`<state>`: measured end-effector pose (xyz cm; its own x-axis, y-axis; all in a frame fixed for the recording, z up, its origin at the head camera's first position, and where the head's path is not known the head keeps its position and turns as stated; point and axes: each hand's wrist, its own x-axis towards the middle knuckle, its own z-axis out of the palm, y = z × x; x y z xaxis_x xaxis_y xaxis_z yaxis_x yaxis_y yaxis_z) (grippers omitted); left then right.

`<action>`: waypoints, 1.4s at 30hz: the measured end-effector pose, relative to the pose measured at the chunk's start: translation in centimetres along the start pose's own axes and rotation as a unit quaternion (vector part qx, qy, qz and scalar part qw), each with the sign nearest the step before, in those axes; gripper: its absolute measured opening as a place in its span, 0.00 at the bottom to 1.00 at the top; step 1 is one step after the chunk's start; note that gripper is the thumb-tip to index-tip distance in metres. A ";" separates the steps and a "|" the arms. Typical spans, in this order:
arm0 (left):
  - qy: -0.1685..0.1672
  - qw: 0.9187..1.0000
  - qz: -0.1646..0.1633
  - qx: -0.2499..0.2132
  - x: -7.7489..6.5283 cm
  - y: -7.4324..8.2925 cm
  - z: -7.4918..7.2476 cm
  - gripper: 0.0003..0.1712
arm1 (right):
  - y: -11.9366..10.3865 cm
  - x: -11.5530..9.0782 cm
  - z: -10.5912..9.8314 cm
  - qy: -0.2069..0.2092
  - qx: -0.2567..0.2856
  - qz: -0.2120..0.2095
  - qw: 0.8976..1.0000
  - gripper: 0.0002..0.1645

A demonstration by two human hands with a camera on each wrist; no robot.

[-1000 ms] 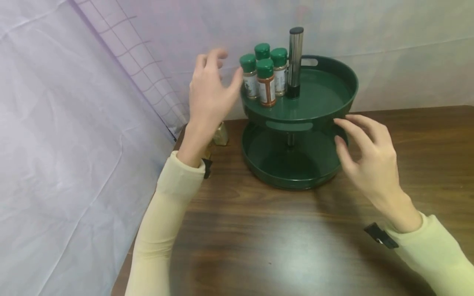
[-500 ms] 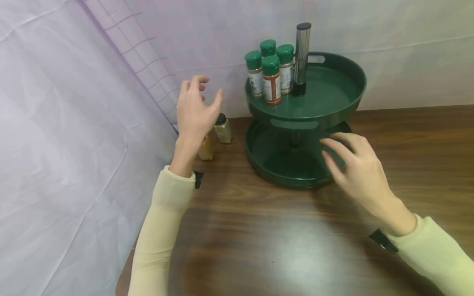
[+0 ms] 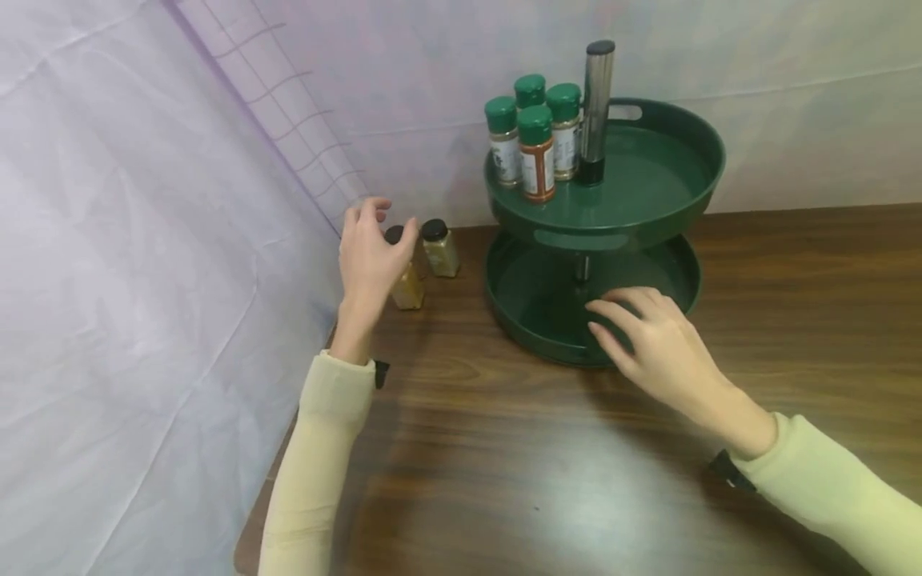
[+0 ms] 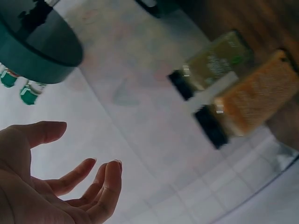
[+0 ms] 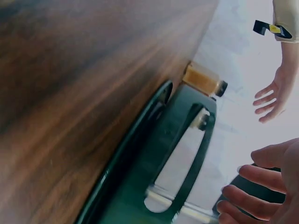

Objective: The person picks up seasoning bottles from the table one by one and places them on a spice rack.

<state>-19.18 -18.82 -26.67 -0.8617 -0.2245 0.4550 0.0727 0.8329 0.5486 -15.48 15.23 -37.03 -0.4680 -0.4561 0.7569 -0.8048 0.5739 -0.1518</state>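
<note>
Step in hand, as judged: a left-handed pick-up, no grip made yet. The amber jar [image 3: 408,291] and paler jar [image 3: 442,258], both black-capped, stand upright near the worktop's [image 3: 461,456] far left corner, just beside each other. Left hand [image 3: 369,260] hovers by the amber jar — thumb spread well away from loosely bent fingers, nothing held; the left wrist view shows a gap to both caps. Right hand [image 3: 659,344]: fingers bent, thumb apart, nothing in grasp; overlaps the lower tray [image 3: 533,300] in the head view, contact cannot be told. Upper tray [image 3: 659,180] bears 4 green-capped jars [image 3: 539,170] at its left. Next move probably calls for lowering the left hand round the amber jar — without knocking its neighbour.
</note>
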 end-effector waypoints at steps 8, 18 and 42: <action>-0.008 0.999 -0.032 0.024 -0.4 -2.8 1.6 0.30 | -0.2 -0.8 1.2 -0.034 0.009 0.004 0.999 0.16; -0.032 0.997 -0.066 0.039 -1.1 -5.3 3.3 0.33 | -0.4 -1.2 1.9 -0.050 0.014 0.009 0.999 0.18; -0.051 0.991 -0.103 0.072 -0.5 -8.3 4.5 0.31 | -0.4 -1.0 1.8 -0.109 0.028 0.039 0.993 0.07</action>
<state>-21.58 -23.32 -34.64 -0.8981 -0.3502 0.2660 -0.1756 0.8401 0.5132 -15.33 14.24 -38.89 -0.5926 -0.5521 0.5865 -0.7793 0.5770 -0.2443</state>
